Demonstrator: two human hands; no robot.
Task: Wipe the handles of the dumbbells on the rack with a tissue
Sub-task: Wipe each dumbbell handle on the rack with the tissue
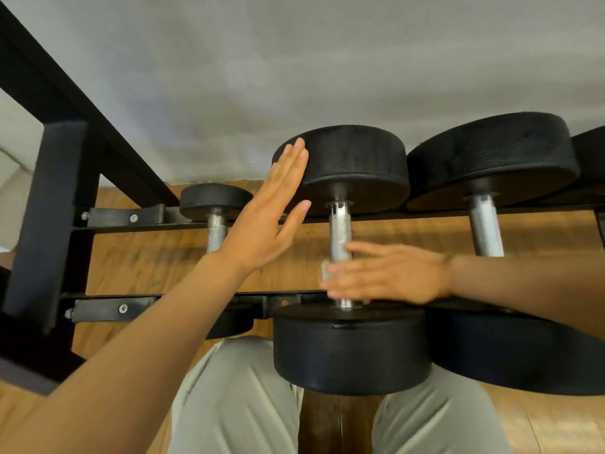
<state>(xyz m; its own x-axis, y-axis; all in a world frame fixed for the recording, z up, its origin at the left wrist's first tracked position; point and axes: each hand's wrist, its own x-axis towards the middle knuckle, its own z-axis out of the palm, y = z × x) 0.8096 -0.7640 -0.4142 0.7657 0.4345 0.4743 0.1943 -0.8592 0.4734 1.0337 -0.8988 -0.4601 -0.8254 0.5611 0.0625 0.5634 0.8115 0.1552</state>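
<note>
Three black dumbbells lie across the rack (pixel 196 224) rails. My left hand (pixel 271 211) is flat with straight fingers, its fingertips touching the far head (pixel 357 162) of the middle dumbbell. My right hand (pixel 386 273) is motion-blurred and lies across that dumbbell's knurled steel handle (pixel 339 231), holding a small white tissue (pixel 326 270) against it. Only a corner of the tissue shows past the fingers. The near head (pixel 350 348) sits just below the hand. The small dumbbell's handle (pixel 216 231) is at left and the large dumbbell's handle (pixel 484 224) at right.
The rack's black upright post (pixel 49 208) and slanted frame bar (pixel 98 119) stand at left. A grey wall rises behind the rack, with a wooden floor (pixel 147 257) under it. My knees in light trousers (pixel 235 404) are below the near rail.
</note>
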